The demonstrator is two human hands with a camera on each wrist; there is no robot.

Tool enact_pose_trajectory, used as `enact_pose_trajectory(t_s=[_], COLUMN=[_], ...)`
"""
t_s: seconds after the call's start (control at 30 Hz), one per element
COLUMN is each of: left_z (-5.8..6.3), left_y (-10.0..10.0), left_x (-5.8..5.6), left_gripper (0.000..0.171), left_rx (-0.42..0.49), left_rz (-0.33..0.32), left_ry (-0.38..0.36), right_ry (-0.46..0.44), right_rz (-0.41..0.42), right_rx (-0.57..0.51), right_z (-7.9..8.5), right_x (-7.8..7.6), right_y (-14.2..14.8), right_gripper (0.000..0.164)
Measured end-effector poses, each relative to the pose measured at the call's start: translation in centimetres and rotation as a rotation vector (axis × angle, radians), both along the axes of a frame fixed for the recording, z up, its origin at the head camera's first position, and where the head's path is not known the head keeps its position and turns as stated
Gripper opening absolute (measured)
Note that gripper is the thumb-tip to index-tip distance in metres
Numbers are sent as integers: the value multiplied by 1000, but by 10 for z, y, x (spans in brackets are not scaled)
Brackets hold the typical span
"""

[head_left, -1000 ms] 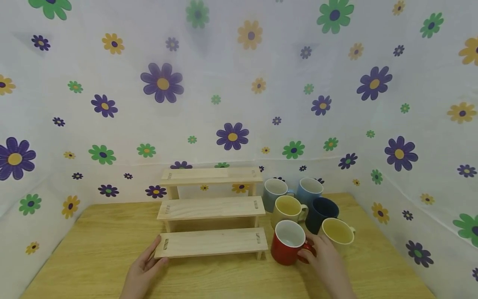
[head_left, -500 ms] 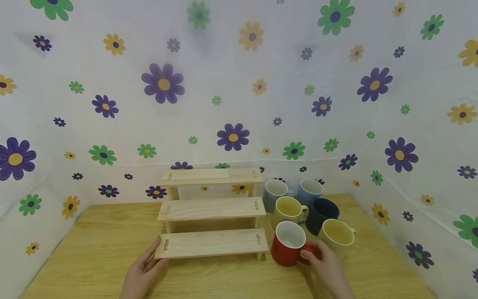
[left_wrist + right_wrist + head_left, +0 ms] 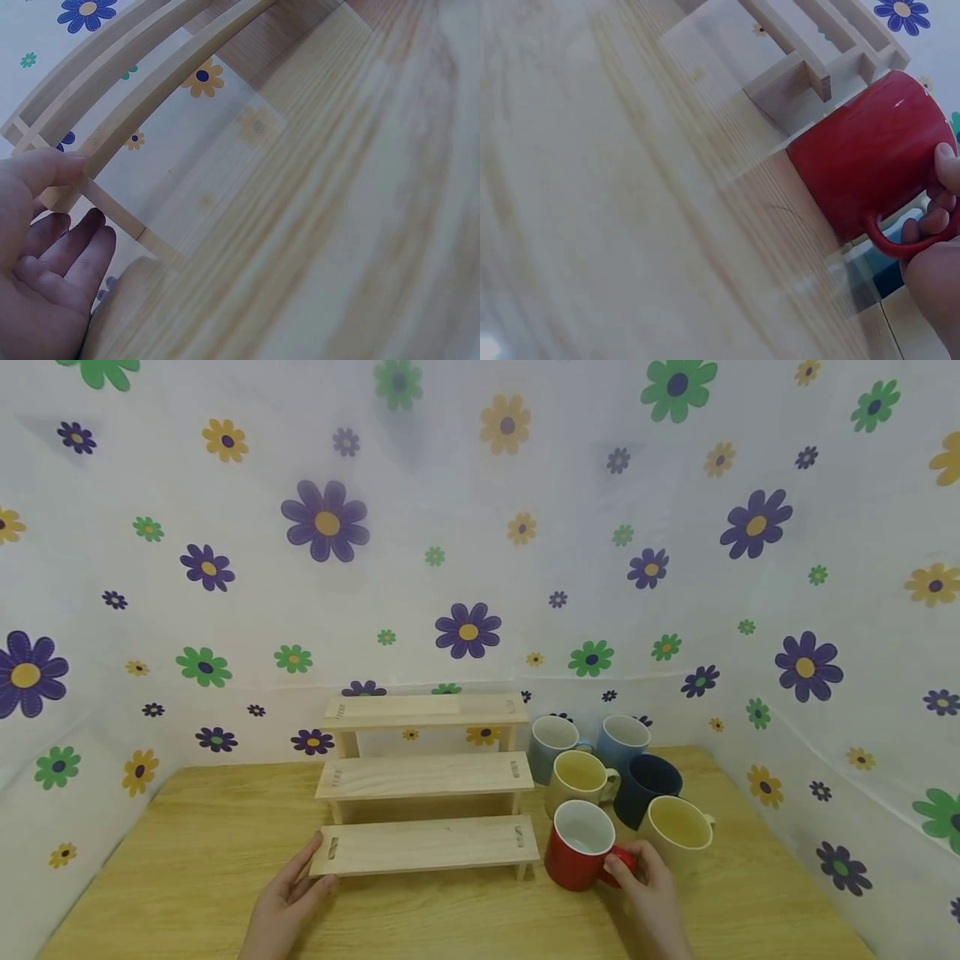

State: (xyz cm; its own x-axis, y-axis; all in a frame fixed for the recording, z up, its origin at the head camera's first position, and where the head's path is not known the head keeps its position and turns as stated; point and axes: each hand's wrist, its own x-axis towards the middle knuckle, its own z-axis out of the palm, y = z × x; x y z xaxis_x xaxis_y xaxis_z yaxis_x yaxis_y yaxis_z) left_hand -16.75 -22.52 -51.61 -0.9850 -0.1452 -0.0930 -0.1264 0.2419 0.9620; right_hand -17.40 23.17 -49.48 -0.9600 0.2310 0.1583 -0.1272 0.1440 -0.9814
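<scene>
A three-tier wooden step shelf [image 3: 423, 846] stands on the wood-grain table. My left hand [image 3: 283, 906] holds the left front corner of its lowest board, thumb at the front edge and a finger along the end. In the left wrist view, the left hand [image 3: 49, 255] has its other fingers curled below the board. To the right of the shelf, a red mug [image 3: 573, 860] with a white inside stands upright. My right hand [image 3: 651, 893] grips the handle, thumb on top. The right wrist view shows fingers [image 3: 934, 217] passing through the handle of the red mug [image 3: 874, 154].
Behind the red mug stand a cream mug [image 3: 570, 789], a grey-blue mug [image 3: 547, 760], a light blue mug [image 3: 622, 743] and a navy mug [image 3: 637, 797]. Another cream mug [image 3: 678, 835] is right beside my right hand. Flower-printed cloth [image 3: 420, 510] surrounds the table [image 3: 202, 835].
My right hand has settled more firmly round the red mug's handle, its thumb now over the top. The mug has barely shifted. My left hand keeps its place on the shelf.
</scene>
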Motion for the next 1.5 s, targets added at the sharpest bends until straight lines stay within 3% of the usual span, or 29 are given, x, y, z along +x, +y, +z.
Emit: enact_pose_trajectory(t_s=[0.1,0.3,0.53,0.67,1.1,1.3,1.5], left_z=[0,-1,-1,-1,1,2,1], left_y=[-1,-2,-2,-1,0,1,-1], left_x=[0,2,3,3,1,1,3], left_gripper=[72,72,72,71,68,69,70], left_rx=[-5,1,-4,2,0,-6,3], left_rz=[4,8,8,13,7,6,3], left_ry=[1,-3,-4,-2,78,62,44], right_ry=[5,66,146,160,243,317,306], right_rz=[-9,1,45,32,66,97,61], right_rx=[-61,-170,-329,-345,-412,-423,-384], right_z=[-1,-6,-11,-9,0,7,19], right_x=[-1,-2,0,1,5,9,15], right_y=[-2,-6,-7,-9,-18,-21,-23], right_gripper=[22,3,17,29,27,27,30])
